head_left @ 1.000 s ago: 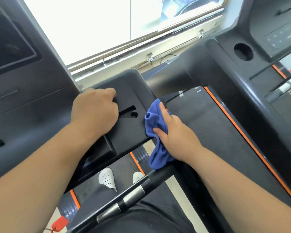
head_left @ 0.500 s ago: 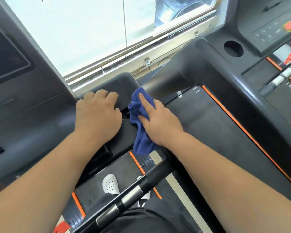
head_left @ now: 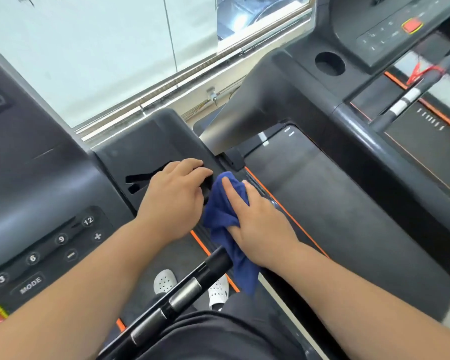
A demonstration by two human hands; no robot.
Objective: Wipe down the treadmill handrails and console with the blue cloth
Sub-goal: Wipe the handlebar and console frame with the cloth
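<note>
The left hand [head_left: 176, 197] is resting palm-down on the right edge of the treadmill's dark console wing [head_left: 151, 149], its fingers curling over that edge and gripping it, just beside a narrow slot in the panel. The right hand [head_left: 255, 216] is lying nearly flat, fingers extended, pressing the blue cloth [head_left: 224, 216] against the outer side of the same edge; the thumb is tucked into the fabric, so the cloth is being held as well as pressed. The cloth is sitting between the two hands, touching both, with its loose tail hanging down past the end of the black handrail [head_left: 182, 289] with metal sensor bands. To the left, the console keypad [head_left: 47, 253] is showing numbered buttons and a MODE key. Below, white perforated shoes [head_left: 164, 281] are standing on the treadmill belt.
</note>
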